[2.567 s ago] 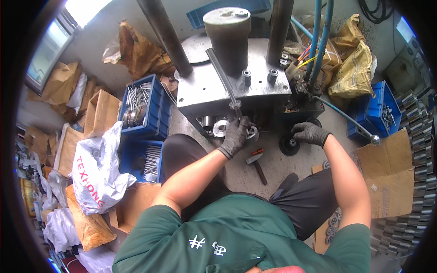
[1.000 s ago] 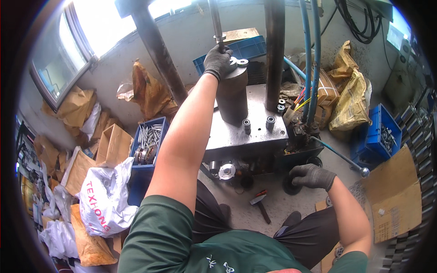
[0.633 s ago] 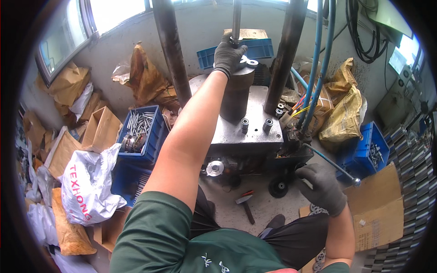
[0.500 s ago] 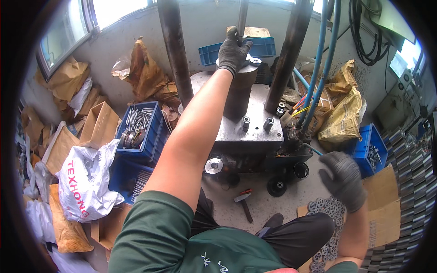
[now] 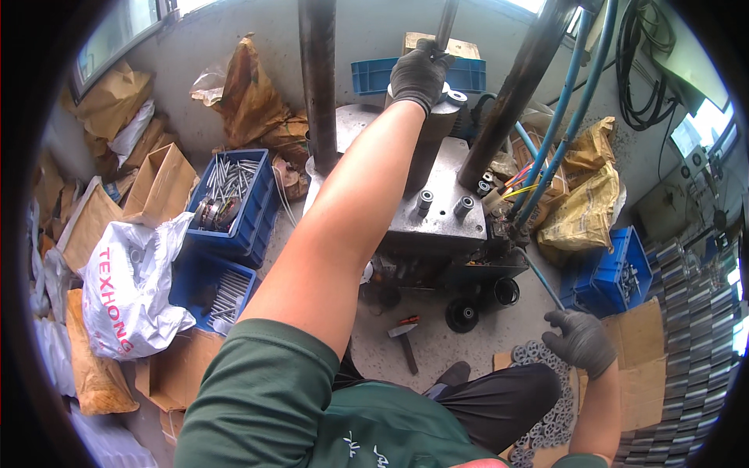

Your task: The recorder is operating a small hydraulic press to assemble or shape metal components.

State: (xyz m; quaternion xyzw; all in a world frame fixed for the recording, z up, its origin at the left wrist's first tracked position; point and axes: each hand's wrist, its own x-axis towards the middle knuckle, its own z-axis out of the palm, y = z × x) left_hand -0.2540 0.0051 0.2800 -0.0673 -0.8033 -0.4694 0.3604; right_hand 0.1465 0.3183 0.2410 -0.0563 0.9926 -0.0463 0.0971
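My left hand (image 5: 421, 76), in a dark grey glove, reaches far forward over the dark cylindrical block of the press (image 5: 431, 144). Its fingers are wrapped round the lower end of an upright metal rod (image 5: 445, 27); the palm side is hidden. Beside that hand, a pale ring-shaped part (image 5: 456, 97) lies on top of the block. My right hand (image 5: 583, 343), gloved too, hovers at the right with thumb and fingers apart and nothing visible in it. Below it, many flat metal discs with holes (image 5: 538, 402) cover the floor by my knee.
Two dark posts flank the steel press plate (image 5: 374, 203), where small bushings (image 5: 424, 203) stand. Left are blue crates of metal rods (image 5: 234, 183) and a white sack (image 5: 129, 288). A hammer (image 5: 404, 343) lies on the floor. Dark tubes (image 5: 686, 366) are stacked right, near another blue crate (image 5: 616, 273).
The view has shifted a little. My right hand has drawn slightly left and lower, its fingers less blurred. My left hand stays at the rod's lower end.
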